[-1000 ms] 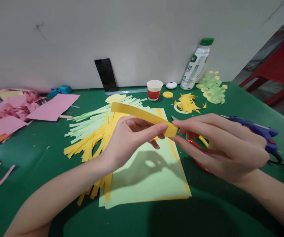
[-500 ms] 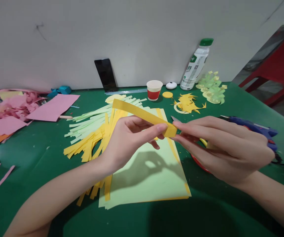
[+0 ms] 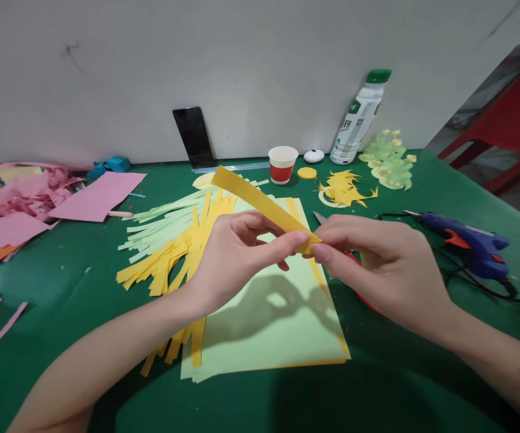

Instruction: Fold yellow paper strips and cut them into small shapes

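A yellow paper strip (image 3: 255, 195) is held in the air, its long end slanting up to the left. My left hand (image 3: 242, 249) pinches it between thumb and fingers close to the lower end. At that end, where the paper comes to a folded point, my right hand (image 3: 380, 258) grips it with thumb and forefinger. Beneath lie pale green paper sheets (image 3: 264, 337), with shadows of both hands on them. Loose yellow strips (image 3: 156, 261) and light green strips (image 3: 151, 225) are spread left of my left hand. Red-handled scissors (image 3: 368, 300) are partly hidden behind my right hand.
A blue glue gun (image 3: 472, 246) with its cord lies at right. Along the wall stand a phone (image 3: 194, 137), a paper cup (image 3: 282, 165) and a leaning bottle (image 3: 359, 120). Yellow cut-outs (image 3: 345, 188) and green paper plants (image 3: 389, 159) sit behind; pink paper (image 3: 97, 197) covers the left.
My right hand has turned and drawn in, so its thumb now presses the strip's end, which looks pointed instead of square. The strip's free end has tilted higher. My left hand stays nearly in place.
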Demonstrator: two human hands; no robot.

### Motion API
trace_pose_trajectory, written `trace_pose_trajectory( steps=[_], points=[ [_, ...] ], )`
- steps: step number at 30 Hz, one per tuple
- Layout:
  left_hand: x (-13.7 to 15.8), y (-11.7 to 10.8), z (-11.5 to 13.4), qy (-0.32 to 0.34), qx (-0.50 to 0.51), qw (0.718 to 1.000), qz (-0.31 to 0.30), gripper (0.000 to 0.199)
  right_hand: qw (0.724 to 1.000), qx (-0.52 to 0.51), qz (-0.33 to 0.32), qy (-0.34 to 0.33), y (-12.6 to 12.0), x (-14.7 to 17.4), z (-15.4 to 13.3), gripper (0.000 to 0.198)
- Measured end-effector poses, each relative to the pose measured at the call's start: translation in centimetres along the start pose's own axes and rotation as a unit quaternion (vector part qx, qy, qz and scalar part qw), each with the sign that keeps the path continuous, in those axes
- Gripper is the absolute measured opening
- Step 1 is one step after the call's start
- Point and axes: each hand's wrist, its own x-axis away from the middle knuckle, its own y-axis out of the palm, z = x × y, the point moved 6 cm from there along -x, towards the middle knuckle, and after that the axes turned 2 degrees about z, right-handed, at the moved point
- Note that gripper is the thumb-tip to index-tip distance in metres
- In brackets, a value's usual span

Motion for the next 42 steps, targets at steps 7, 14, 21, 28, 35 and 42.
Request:
trace_pose_trajectory(
  steps=[7, 14, 21, 28, 35, 42],
  points=[
    [0.0, 0.5, 0.3, -0.007, -0.007, 1.000, -0.025, 0.004, 0.994, -0.063, -0.029, 0.080, 0.2, 0.0, 0.9, 0.022],
    [0.0, 0.2, 0.2, 0.033, -0.011, 0.999, -0.017, 0.019, 0.994, -0.063, 0.009, 0.090, 0.0, 0.1, 1.1, 0.025],
    [-0.1, 0.4, 0.6, 0.023, -0.073, 0.997, -0.016, 0.011, 0.998, -0.040, -0.019, 0.053, 0.2, -0.1, 0.7, 0.019],
    [0.2, 0.1, 1.7, 0.161, -0.112, 0.981, 0.011, 0.004, 0.973, -0.141, -0.081, 0.164, 1.2, 0.3, 2.1, 0.024],
    [0.9, 0.7, 3.2, 0.395, -0.178, 0.900, -0.056, 0.014, 0.870, -0.360, -0.099, 0.322, 2.1, 0.9, 2.7, 0.030],
    [0.8, 0.8, 3.1, 0.413, -0.200, 0.885, -0.073, 0.010, 0.791, -0.462, -0.162, 0.368, 3.4, 1.6, 2.4, 0.029]
  ],
)
